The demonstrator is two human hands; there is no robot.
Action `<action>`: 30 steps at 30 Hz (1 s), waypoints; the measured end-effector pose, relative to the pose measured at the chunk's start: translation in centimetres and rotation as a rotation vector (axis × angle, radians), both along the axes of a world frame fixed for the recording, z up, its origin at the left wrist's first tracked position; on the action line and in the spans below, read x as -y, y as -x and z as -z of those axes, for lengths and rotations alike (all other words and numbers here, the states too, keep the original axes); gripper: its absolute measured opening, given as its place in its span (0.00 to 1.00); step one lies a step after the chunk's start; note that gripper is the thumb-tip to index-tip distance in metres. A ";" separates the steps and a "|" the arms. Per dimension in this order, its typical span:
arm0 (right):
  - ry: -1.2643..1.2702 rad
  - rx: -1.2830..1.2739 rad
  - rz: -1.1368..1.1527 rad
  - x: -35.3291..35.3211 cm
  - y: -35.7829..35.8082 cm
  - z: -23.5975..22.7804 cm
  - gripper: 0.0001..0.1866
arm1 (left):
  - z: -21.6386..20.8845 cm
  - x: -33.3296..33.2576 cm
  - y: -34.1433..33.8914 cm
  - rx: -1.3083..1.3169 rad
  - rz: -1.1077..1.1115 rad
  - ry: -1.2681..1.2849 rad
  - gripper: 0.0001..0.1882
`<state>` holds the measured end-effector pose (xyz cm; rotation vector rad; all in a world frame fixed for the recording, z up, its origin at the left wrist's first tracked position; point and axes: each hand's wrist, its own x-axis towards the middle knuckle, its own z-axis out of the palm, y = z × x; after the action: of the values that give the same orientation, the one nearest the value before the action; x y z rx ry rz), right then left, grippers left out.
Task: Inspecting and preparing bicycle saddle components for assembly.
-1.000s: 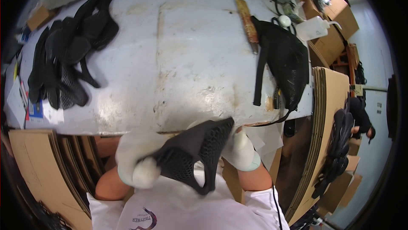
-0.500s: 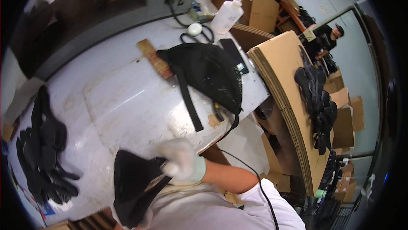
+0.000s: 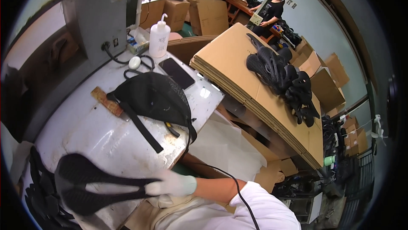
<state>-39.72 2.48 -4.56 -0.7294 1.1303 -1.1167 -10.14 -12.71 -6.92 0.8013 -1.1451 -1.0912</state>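
Observation:
My right hand (image 3: 169,183), in a white glove, is closed around the narrow nose of a black bicycle saddle (image 3: 80,172). The saddle has a long slot down its middle, and its wide rear points left above the table's front part. Behind and below it, several black saddles (image 3: 40,194) are heaped at the table's left end, partly covered by the held one. My left hand is not in view. Farther back on the white table (image 3: 80,130) lies a black mesh bag (image 3: 151,96) with a hanging strap.
A brown wooden strip (image 3: 106,101), a yellow-and-black tool (image 3: 172,129), a dark phone (image 3: 177,72) and a white squeeze bottle (image 3: 160,38) are around the bag. Stacked cardboard sheets (image 3: 229,51) at right carry more black saddles (image 3: 280,77). A person (image 3: 272,11) stands far back.
My view has swung to the right. The saddle in my right hand has turned from a side-on tilt near my body to stretched out leftward, showing its slot.

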 end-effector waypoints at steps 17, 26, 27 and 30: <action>0.478 0.038 1.370 1.2 17.2 -2.4 0.20 | -0.5 -0.7 -8.1 1.704 -0.659 0.120 0.27; 0.494 -0.461 0.326 3.3 -2.6 -0.6 0.22 | -4.2 -1.3 -7.1 0.906 -0.760 0.660 0.23; 0.488 -0.490 0.166 3.9 -4.2 -0.4 0.22 | -4.2 -1.4 -6.9 0.875 -0.715 0.766 0.23; 0.576 -0.697 -0.154 5.8 -7.3 -0.6 0.25 | -4.6 -2.5 -5.5 1.042 -0.309 0.832 0.19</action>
<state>-32.47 -3.32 -3.98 -1.7231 1.2923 -1.0894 -4.68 -10.17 -2.32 0.8142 -2.0394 0.2011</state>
